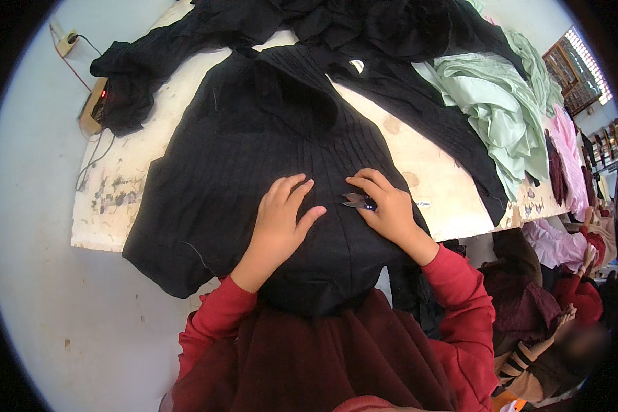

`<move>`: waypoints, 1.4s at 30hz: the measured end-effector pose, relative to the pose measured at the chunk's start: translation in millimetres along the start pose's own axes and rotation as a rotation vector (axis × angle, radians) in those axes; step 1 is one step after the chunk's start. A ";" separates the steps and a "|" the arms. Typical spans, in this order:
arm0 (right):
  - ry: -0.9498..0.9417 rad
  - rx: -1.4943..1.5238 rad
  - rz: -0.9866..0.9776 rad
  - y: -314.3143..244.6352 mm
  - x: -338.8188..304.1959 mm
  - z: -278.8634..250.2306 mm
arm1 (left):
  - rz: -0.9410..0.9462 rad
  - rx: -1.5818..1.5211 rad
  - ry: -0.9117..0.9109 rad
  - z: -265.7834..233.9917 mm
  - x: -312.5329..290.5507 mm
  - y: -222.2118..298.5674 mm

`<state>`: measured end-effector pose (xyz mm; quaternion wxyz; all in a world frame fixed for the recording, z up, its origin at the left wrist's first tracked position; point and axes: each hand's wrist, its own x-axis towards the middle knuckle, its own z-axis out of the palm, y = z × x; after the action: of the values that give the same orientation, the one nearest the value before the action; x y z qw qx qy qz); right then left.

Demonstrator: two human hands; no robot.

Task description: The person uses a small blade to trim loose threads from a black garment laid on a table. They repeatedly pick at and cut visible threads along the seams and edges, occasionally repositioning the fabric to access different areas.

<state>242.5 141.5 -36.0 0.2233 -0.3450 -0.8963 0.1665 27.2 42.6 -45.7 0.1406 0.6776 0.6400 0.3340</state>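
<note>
A black pleated garment [240, 158] lies spread over the table and hangs past its front edge toward my lap. My left hand [281, 213] rests on the cloth with its fingers stretched out and nothing in it. In my right hand [388, 206] is a small pair of thread snips [356, 200], blades pointing left over the fabric. The fingers of that hand curl round the snips and partly hide them. A loose pale thread [198, 254] shows on the garment at its lower left.
More black cloth [391, 31] is heaped along the far side of the table [453, 199]. Pale green fabric [491, 103] lies at the right, with pink cloth [566, 158] beyond. A power strip [93, 106] with cables sits at the left edge. Other people work at the far right.
</note>
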 end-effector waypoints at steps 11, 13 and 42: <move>0.067 -0.028 -0.046 4.0 0.7 5.0 | 0.032 0.021 0.118 12.4 11.0 3.7; 0.065 -0.024 -0.050 4.3 0.7 4.1 | 0.029 -0.067 0.141 11.8 11.4 0.0; -0.089 0.384 0.253 -27.8 17.9 -4.5 | -0.034 -0.193 0.196 11.4 4.1 -12.3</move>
<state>217.8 134.9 -14.5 0.2222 -0.3984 -0.8067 0.3756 24.7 51.0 -60.7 0.1474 0.6143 0.6268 0.4561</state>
